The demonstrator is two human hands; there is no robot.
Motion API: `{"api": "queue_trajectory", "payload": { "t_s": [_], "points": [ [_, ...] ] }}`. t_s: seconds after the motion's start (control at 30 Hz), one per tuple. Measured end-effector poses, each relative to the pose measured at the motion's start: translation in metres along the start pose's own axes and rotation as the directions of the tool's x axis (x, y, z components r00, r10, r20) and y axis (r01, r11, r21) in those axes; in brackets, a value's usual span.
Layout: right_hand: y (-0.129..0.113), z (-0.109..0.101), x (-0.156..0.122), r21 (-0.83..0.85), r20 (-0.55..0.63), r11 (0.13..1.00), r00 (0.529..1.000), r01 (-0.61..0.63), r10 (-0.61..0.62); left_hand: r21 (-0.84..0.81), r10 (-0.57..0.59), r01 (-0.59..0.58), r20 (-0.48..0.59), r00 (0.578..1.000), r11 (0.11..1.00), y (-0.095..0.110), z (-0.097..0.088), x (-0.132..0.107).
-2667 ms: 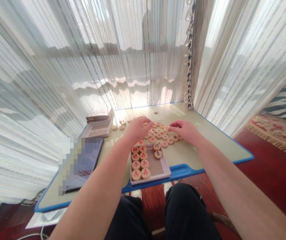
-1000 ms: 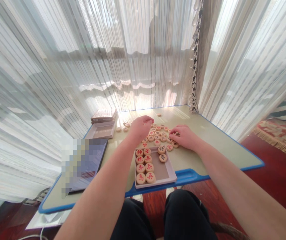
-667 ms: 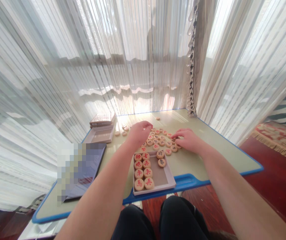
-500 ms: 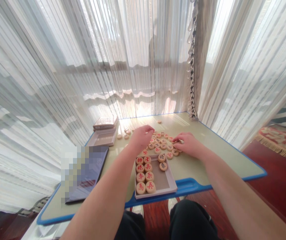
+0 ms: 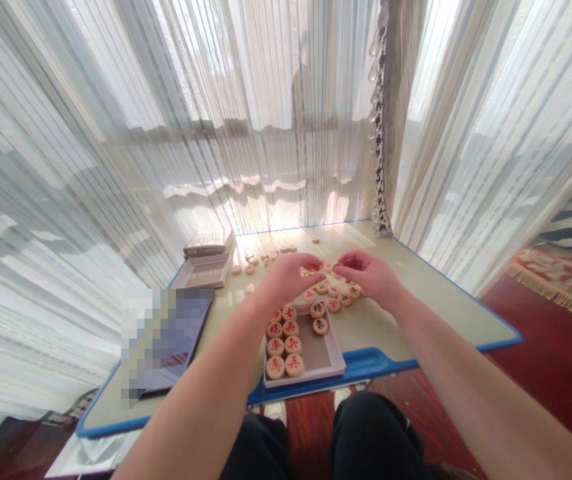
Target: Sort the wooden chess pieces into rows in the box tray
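Loose round wooden Chinese chess pieces (image 5: pixel 333 305) with red or black characters lie clustered beneath both hands. My left hand (image 5: pixel 293 277) hovers over the cluster's left side, thumb and fingers apart, holding nothing visible. At the right side, my right hand (image 5: pixel 372 275) pinches a Chinese chess piece (image 5: pixel 336 268) between thumb and fingertips; its face cannot be read. Close to me is a shallow white box (image 5: pixel 336 353). Red pieces (image 5: pixel 293 345) fill two columns along its left, and two black pieces (image 5: pixel 319 326) sit at its upper right. My hands cover part of the cluster.
A tablet (image 5: pixel 179 347) lies on the left of the blue-edged folding table (image 5: pixel 431 317). Behind it are a box lid or tray (image 5: pixel 203 272) and a stacked box (image 5: pixel 209 241). More pieces (image 5: pixel 250 269) are scattered toward the back, before sheer curtains (image 5: pixel 276 167).
My right hand has moved left and farther back, now with a piece at its fingertips. My left hand has shifted slightly right and its fingers have spread. The view has tilted slightly.
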State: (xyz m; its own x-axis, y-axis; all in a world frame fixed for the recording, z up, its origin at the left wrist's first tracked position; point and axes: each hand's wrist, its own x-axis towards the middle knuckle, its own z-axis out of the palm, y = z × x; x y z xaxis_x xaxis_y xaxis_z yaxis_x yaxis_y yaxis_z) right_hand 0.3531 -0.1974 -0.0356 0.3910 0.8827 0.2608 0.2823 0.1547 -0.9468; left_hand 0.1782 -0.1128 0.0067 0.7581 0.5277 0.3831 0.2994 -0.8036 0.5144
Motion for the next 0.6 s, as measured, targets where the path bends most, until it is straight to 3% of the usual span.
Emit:
{"api": "queue_trajectory", "payload": {
  "t_s": [0.1, 0.27, 0.43, 0.6],
  "points": [
    [-0.006, 0.004, -0.002, 0.159, 0.052, 0.986, 0.998, -0.055, 0.047, 0.036, 0.058, -0.058, 0.000, 0.998, 0.998, 0.005, 0.005, -0.001],
    [-0.012, 0.007, -0.006, 0.274, 0.124, 0.955, 0.989, -0.113, 0.081, 0.089, 0.127, -0.123, -0.050, 0.991, 0.988, 0.006, 0.008, 0.000],
    [-0.014, 0.006, -0.008, 0.311, 0.168, 0.944, 0.984, -0.114, 0.064, 0.095, 0.118, -0.114, -0.039, 0.992, 0.989, 0.008, 0.003, 0.000],
    [-0.017, 0.006, -0.011, 0.292, 0.186, 0.956, 0.982, -0.037, -0.019, 0.035, 0.080, -0.078, -0.054, 0.995, 0.996, 0.015, -0.004, -0.005]
  ]
}}
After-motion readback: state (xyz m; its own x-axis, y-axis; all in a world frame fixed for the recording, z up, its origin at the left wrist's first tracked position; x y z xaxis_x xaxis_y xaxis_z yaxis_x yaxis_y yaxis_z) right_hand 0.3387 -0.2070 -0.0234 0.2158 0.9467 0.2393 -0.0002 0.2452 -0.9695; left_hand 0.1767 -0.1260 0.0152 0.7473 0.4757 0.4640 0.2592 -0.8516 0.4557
